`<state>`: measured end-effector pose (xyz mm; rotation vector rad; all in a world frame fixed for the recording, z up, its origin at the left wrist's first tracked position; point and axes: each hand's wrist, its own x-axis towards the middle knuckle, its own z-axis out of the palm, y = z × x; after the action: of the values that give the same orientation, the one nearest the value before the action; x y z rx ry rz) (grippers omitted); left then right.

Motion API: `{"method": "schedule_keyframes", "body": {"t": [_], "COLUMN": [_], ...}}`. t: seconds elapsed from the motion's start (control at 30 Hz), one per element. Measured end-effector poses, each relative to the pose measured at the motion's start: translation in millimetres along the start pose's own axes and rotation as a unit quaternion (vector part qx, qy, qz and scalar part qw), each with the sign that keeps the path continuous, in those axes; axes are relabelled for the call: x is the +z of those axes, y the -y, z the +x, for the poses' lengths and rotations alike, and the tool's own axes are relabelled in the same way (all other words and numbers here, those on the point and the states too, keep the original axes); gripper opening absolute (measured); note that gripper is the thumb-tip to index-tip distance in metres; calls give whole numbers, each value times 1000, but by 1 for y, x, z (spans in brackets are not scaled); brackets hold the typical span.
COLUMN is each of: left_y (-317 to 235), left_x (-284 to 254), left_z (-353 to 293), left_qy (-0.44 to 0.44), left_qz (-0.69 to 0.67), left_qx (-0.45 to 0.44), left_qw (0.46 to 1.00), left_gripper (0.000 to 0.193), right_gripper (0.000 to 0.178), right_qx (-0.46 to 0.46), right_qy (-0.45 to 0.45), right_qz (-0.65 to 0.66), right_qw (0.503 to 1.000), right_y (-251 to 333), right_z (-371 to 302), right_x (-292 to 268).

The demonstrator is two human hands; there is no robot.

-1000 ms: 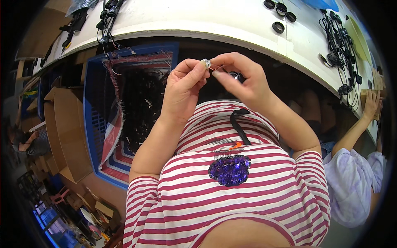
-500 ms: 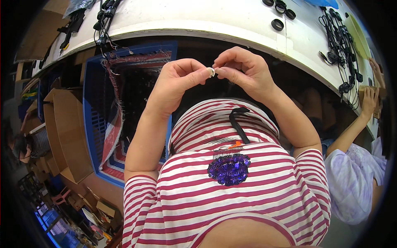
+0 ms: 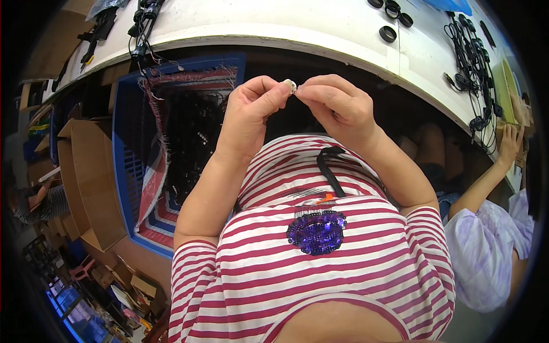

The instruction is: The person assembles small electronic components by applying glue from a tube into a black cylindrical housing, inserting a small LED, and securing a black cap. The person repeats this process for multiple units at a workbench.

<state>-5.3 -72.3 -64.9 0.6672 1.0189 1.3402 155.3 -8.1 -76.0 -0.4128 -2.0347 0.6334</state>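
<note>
Both of my hands are raised in front of my body, close to the table's near edge. Between my left thumb and index finger, my left hand [image 3: 251, 108] pinches a small, shiny, whitish curved piece [image 3: 292, 87], too small to name. My right hand [image 3: 343, 106] meets it from the other side, thumb and fingers pressed together at the piece's right edge. Whether a second tiny part sits in the right fingertips is hidden.
A white table [image 3: 257, 26] runs across the top, holding black rings [image 3: 388, 34], black cables [image 3: 472, 68] and a wired black device [image 3: 140, 34]. Below it at left stand a lined blue crate [image 3: 121, 154] and a cardboard box [image 3: 94, 183]. A co-worker's hand [image 3: 509, 146] is at far right.
My left hand has shifted slightly right and up, still pinching the small piece. The right fingers have drawn closer together and lie flatter against it.
</note>
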Motion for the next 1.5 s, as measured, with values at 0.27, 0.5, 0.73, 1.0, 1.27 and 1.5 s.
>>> {"method": "schedule_keyframes", "body": {"t": [0.27,0.5,0.73,1.0,1.27,1.5], "left_y": [-5,-11,53,46,11,-7], "left_x": [-5,2,-8,-7,14,27], "left_z": [-2,-4,-2,16,21,16], "left_qy": [34,-11,83,102,40,38], "left_qz": [32,33,153,-155,-101,-19], "left_qx": [0,36,55,90,92,70], "left_qw": [999,999,983,978,990,997], "left_gripper": [11,11,59,45,13,13], "right_gripper": [15,12,11,9,15,25], "right_qx": [35,297,433,-6,-111,135], "right_qy": [13,69,-9,33,126,-31], "right_qz": [23,248,455,69,-82,-292], "right_qw": [999,920,778,997,982,946], "right_y": [2,11,-9,11,6,-85], "right_z": [3,14,9,13,18,87], "right_x": [-1,-2,4,-30,-50,-133]}}
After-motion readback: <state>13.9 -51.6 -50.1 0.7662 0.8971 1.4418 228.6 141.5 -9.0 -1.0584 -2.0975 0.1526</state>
